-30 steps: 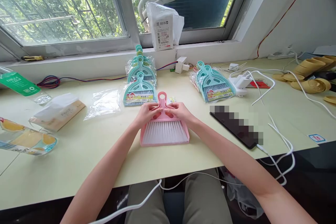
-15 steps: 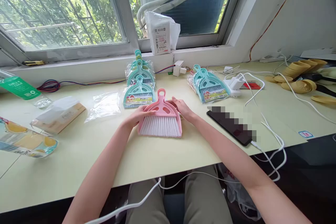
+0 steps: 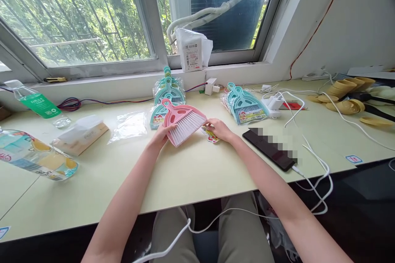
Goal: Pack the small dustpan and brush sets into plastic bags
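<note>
A pink dustpan with its white-bristled brush is tilted, its handle up to the left and its bristles facing me. My left hand is closed on its lower left side, thumb in front. Beside the pan's right corner, my right hand has its fingers closed at the upper edge of a small colourful printed card, partly hidden under the fingers. Behind the pink set stand teal dustpan sets in clear bags, partly covered by it. More bagged teal sets lie to the right.
Left are a clear plastic bag, a tissue pack, a green-labelled bottle and a larger bottle. Right are a phone, white cables, a power adapter and yellow scoops. A wrapped box stands on the sill.
The pink set has turned, its right side rising and its handle swinging left. My right hand has left its side and moved to the printed card, now more exposed. The view has shifted slightly.
</note>
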The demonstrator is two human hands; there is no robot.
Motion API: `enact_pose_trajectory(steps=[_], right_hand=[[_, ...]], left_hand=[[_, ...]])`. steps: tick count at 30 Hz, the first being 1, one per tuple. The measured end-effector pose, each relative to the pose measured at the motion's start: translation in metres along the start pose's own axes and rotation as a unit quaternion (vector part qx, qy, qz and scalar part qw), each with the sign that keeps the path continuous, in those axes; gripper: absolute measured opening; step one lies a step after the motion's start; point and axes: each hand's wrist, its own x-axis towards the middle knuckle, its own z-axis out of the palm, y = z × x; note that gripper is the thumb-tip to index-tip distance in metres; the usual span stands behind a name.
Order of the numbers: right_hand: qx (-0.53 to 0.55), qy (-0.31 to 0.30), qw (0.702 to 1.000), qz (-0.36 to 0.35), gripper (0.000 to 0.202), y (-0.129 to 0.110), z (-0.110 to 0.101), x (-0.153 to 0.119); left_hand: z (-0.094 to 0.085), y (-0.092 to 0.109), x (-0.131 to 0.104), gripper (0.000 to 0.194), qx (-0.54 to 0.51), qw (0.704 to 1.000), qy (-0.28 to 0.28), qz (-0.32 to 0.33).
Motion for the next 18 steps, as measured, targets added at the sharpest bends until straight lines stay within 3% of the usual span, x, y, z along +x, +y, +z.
enact_pose_trajectory(steps=[7, 13, 18], right_hand=[[-0.136, -0.028, 0.989, -0.054, 0.032, -0.016, 0.008, -0.003], [-0.061, -0.083, 0.992, -0.071, 0.037, -0.024, 0.017, 0.001], [-0.015, -0.051, 0.998, -0.031, 0.025, -0.025, 0.012, 0.000]], left_hand=[[0.001, -0.003, 0.001, 0.053, 0.008, 1.000, 0.015, 0.010], [0.001, -0.005, 0.001, 0.055, 0.006, 0.999, 0.042, 0.015], [-0.003, -0.008, 0.004, 0.052, 0.005, 0.998, 0.063, 0.012]])
